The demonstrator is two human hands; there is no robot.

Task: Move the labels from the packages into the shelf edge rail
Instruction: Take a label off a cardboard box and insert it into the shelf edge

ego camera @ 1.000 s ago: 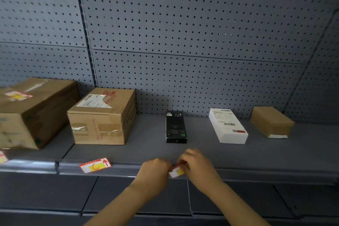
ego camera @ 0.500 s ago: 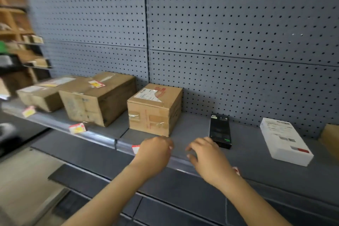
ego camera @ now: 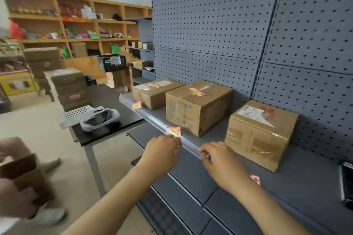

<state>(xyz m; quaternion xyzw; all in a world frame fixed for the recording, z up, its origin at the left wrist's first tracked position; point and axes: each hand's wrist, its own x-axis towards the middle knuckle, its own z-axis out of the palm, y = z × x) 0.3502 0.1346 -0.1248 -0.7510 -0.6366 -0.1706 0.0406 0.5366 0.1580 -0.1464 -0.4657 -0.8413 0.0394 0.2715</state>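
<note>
No legible text on the red-and-yellow labels [ego camera: 173,131] or the boxes' shipping labels [ego camera: 255,114].

The head has been turned far to the left — wooden shelves [ego camera: 76,25] and a black table [ego camera: 107,120] are now seen. The label pinched a second ago has been let go. Both hands have been moved left along the shelf edge rail [ego camera: 152,120] — the left hand [ego camera: 162,152] is now just below a label [ego camera: 173,131], and the right hand [ego camera: 219,164] is at the rail.
</note>
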